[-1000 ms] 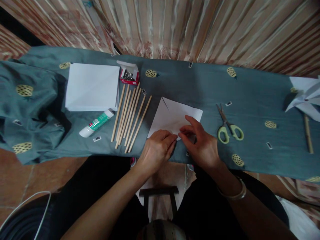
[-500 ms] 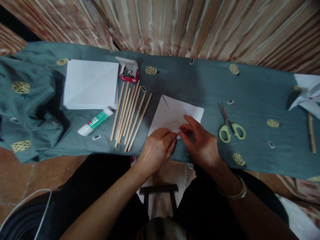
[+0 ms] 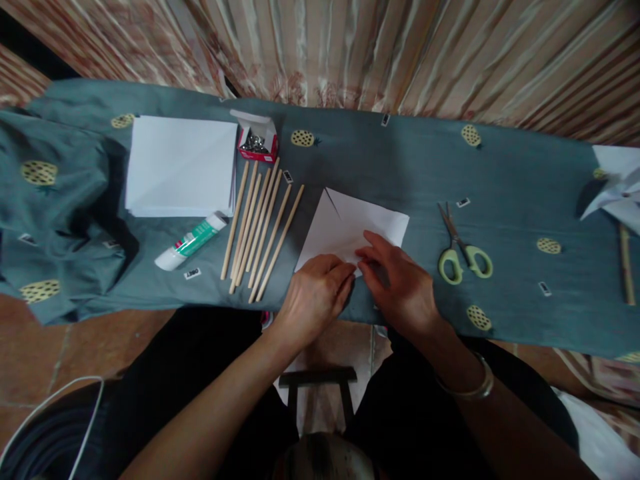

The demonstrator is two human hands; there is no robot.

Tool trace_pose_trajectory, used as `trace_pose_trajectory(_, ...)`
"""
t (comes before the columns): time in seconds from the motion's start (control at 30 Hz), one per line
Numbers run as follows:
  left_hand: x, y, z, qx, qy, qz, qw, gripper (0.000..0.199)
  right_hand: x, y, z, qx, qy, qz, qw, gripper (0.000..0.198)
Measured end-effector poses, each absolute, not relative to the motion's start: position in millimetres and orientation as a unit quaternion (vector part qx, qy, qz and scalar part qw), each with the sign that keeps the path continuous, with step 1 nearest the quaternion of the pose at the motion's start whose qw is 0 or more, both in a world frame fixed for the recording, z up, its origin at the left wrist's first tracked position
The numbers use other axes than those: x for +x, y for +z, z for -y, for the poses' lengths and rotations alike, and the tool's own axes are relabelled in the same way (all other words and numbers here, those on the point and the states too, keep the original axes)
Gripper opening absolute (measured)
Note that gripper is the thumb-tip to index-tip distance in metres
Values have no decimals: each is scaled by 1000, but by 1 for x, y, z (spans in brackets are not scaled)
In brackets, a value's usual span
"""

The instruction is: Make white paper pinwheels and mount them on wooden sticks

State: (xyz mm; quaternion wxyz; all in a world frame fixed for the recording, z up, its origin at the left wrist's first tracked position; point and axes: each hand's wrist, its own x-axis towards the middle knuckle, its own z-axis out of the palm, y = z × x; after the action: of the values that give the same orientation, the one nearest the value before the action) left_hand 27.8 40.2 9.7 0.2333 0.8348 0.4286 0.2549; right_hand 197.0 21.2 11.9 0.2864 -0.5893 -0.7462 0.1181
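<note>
A white square sheet of paper lies in front of me, with a dark slit running inward from its top left corner. My left hand is closed over the near edge of this sheet, thumb and fingers pinched together on it. Close beside them, the thumb and curled fingers of my right hand meet at the same near edge, while its forefinger reaches over the paper. Both hands cover the sheet's near corner. Green-handled scissors lie partly spread to the right of my right hand.
Several wooden sticks lie left of the sheet. Beyond them are a glue stick, a paper stack and an open red box of small metal pieces. A paper pinwheel on a stick lies far right on the green cloth.
Right forefinger and fingertips have shifted slightly left over the paper. The left hand keeps its grip at the near edge. The whole view has drifted very slightly.
</note>
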Motion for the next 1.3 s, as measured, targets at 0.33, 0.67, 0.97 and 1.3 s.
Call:
trace_pose_trajectory(0.33, 28, 11, -41, 837, 250, -431, 226, 20, 195, 4, -22, -578, 119, 760, 272, 44)
trace_pose_trajectory(0.67, 28, 11, -41, 833, 232, -434, 252, 22, 188, 5, -27, -535, 55, 814, 220, 46)
trace_pose_trajectory(0.97, 28, 13, -43, 838, 213, -437, 250, 21, 185, 2, -34, -566, 49, 795, 214, 44)
trace_pose_trajectory(1.3, 28, 11, -43, 838, 202, -440, 251, 18, 185, 1, -11, -548, 73, 799, 234, 44)
